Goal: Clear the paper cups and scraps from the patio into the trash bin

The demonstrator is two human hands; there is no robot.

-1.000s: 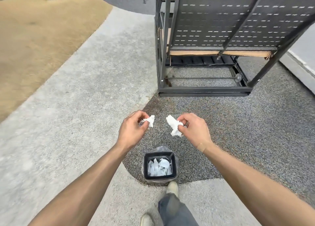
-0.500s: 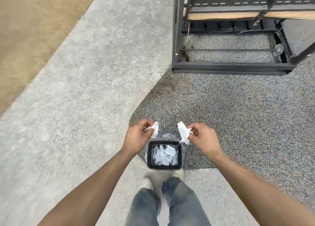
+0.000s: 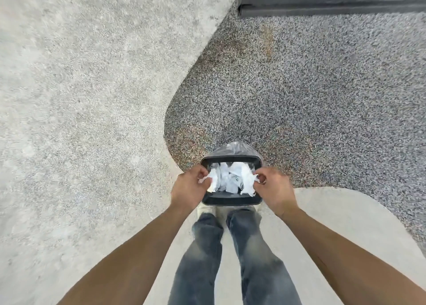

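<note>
While both hands (image 3: 232,185) pinch paper scraps (image 3: 213,180), the trash bin (image 3: 231,201) sits directly beneath

Dark metal frame base (image 3: 332,4) at top edge, on speckled gravel paving (image 3: 322,92); pale concrete (image 3: 80,86) left.

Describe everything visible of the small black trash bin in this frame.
The small black rectangular trash bin stands upright on the ground, straddling the edge between speckled gravel paving and pale concrete, just ahead of the person's shoes. A clear plastic liner bunches out past its far rim. White crumpled paper lies inside. The left hand and right hand each pinch a white scrap over its opening; whether they touch the rim is unclear.
</note>
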